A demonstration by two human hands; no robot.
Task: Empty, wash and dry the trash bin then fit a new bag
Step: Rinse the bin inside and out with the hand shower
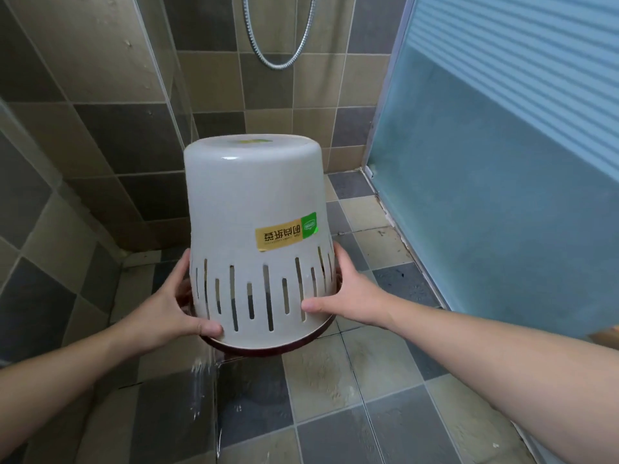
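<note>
Trash bin held upside down in mid-air over the shower floor, base up, tilted a bit away from the camera. White plastic w/ vertical slots near the mouth; dark red rim at the bottom, far side of it hidden by the body. Yellow-green label reads inverted, text too small to make out. Inside of bin not visible. Left hand grips the left wall near the rim, thumb in front, fingers curled round the back & mostly hidden. Right hand does likewise on the right side. Water streaks fall below the rim at left, blurred. Beyond: tiled walls, shower hose loop cut off at top, frosted blue door at right.
</note>
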